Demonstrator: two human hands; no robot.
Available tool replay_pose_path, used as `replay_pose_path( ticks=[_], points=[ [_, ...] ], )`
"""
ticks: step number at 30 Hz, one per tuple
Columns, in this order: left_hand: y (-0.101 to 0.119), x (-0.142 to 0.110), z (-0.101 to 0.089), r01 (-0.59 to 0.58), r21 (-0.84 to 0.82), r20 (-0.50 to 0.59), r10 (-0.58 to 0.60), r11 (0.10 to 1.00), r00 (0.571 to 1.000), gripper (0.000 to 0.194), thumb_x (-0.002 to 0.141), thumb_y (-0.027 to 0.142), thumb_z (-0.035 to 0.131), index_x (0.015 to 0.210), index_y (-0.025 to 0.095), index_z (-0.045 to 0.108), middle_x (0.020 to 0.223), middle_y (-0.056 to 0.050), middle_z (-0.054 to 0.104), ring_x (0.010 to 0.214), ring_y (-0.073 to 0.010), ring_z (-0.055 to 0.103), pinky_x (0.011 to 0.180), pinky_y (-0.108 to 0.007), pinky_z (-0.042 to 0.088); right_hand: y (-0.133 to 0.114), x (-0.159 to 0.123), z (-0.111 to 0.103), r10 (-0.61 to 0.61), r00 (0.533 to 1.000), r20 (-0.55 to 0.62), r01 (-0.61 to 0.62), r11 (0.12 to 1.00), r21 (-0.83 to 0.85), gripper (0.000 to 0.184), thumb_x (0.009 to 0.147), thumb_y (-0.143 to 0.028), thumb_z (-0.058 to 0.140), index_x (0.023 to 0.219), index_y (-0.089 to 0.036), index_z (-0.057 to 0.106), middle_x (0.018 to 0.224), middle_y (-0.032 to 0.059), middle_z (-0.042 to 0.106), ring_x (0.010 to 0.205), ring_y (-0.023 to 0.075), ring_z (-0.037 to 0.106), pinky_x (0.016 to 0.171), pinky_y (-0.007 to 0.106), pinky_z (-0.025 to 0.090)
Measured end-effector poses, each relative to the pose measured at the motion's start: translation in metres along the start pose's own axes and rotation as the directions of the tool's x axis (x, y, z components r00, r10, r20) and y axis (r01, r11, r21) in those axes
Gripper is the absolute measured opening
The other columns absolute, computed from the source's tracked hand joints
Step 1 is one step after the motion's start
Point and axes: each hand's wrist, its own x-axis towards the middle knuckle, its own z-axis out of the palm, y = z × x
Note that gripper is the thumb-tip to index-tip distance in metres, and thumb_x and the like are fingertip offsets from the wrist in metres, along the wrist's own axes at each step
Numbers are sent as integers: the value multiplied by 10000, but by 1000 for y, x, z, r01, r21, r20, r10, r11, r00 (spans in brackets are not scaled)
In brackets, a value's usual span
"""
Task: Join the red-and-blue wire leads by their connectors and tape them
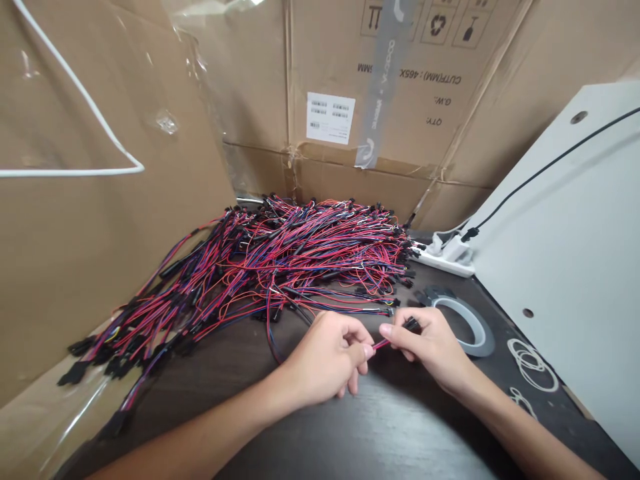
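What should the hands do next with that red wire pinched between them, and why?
Probably draw the wire clear toward the body. The left hand and right hand pinch it close together, the right also holding its black connector, while its far end appears to trail back into the tangled pile.

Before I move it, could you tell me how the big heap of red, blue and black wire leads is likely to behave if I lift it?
The heap of thin wire leads would probably sag and trail, since strands already droop. Crossed loops suggest tangling. Black connectors may snag.
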Motion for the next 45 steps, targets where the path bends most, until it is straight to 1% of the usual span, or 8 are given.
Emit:
replay_pose_path(
  ticks=[5, 13, 22, 30, 33, 36, 41, 45],
  points=[
    [2, -3, 1, -38, 151, -41, 44, 988, 998, 138, 805, 208, 476, 716, 137, 554, 562, 19, 575, 354, -72, 503, 311, -160, 333, 0, 0, 1, 197, 980, 32, -200, 956, 214, 391, 658, -371, 731, 453, -153, 480, 381, -64, 387, 346, 27, 249, 383, 203, 131],
    [12, -7, 1, -149, 334, -65, 181, 931, 981, 143, 784, 150, 503, 655, 133, 562, 554, 16, 583, 394, -66, 506, 415, -178, 383, 2, -1, 2, 312, 845, 434, -528, 612, 589, 453, 711, -334, 698, 425, -165, 391, 328, -108, 235, 299, 9, 134, 320, 167, 53],
    [7, -4, -4, -34, 131, -11, 36, 991, 999, 101, 779, 178, 494, 692, 144, 531, 543, 23, 567, 354, -67, 474, 341, -164, 325, -1, -2, -3, 128, 977, 173, -150, 981, 120, 471, 759, -568, 623, 562, -169, 467, 451, -54, 401, 395, 47, 263, 387, 198, 157],
    [14, -5, -13, -37, 191, -12, 40, 981, 999, 107, 784, 171, 490, 687, 149, 527, 554, 24, 572, 359, -62, 454, 357, -169, 320, -1, 1, -17, -187, 970, 155, 226, 929, -294, 490, 886, -482, 463, 511, -169, 501, 454, -26, 410, 446, 89, 366, 465, 239, 247],
    [16, -5, -15, -85, 291, -22, 96, 953, 995, 121, 783, 159, 496, 673, 145, 543, 557, 21, 582, 394, -65, 457, 408, -182, 333, 1, 1, -17, -104, 981, 164, 144, 956, -254, 536, 862, -533, 488, 475, -162, 492, 429, -28, 387, 417, 74, 333, 436, 234, 205],
    [15, -6, -14, -161, 373, -16, 180, 914, 984, 119, 782, 143, 509, 674, 142, 559, 571, 16, 590, 486, -82, 497, 486, -195, 350, 3, 0, -13, 142, 973, 182, -153, 987, 51, 565, 812, -589, 543, 451, -164, 453, 369, -60, 312, 351, 43, 216, 381, 216, 118],
    [13, -8, -14, -289, 465, 14, 319, 837, 947, 132, 804, 137, 515, 676, 151, 546, 591, 19, 567, 546, -98, 490, 518, -214, 331, 7, 1, -6, 282, 778, 561, -609, 554, 567, 535, 772, -457, 667, 469, -186, 318, 346, -118, 209, 315, 14, 94, 291, 135, 87],
    [11, -11, -18, -502, 634, 74, 600, 589, 797, 165, 821, 57, 454, 707, 141, 539, 617, 7, 541, 558, -99, 454, 539, -229, 331, 10, 0, -2, 140, 672, 727, -734, 259, 628, 564, 783, -381, 671, 480, -202, 231, 357, -113, 250, 301, 10, 84, 228, 101, 150]
  ],
)
